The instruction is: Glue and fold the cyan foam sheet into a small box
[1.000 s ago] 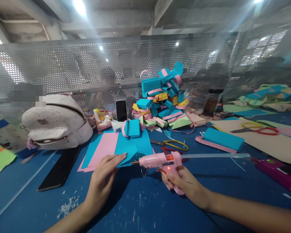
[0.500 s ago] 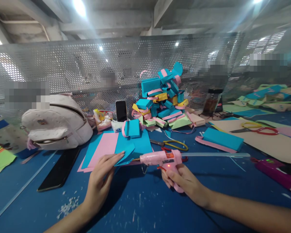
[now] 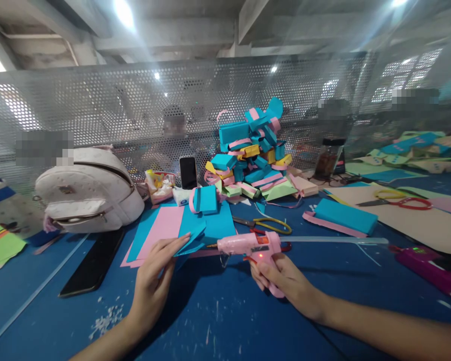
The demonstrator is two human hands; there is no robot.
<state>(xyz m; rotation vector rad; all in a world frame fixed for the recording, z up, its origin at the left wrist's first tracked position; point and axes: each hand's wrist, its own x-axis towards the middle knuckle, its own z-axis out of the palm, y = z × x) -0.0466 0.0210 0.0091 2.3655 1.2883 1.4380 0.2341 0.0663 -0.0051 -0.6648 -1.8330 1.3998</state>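
My left hand (image 3: 160, 263) is closed on a folded piece of blue paper (image 3: 192, 240), its fingers laid along the near edge. In my right hand (image 3: 285, 281) is a pink hot glue gun (image 3: 250, 245), gripped by its handle, with a small red light lit on its side. A long clear glue stick (image 3: 334, 240) juts from the back of the gun. The gun's nozzle points left, right at the edge of the folded paper; whether it touches cannot be made out. Below both hands lies the blue tabletop (image 3: 218, 321).
Behind my hands lie blue and pink sheets (image 3: 161, 225), yellow-handled scissors (image 3: 266, 224) and a heap of paper boxes (image 3: 248, 155). A white backpack (image 3: 90, 190) and black phone (image 3: 92, 263) are at left. A blue box (image 3: 346, 215) and purple device (image 3: 432, 268) sit right.
The folded blue paper has tilted slightly and shifted a little left with my left hand, its flaps spread differently. The glue gun has hardly moved.
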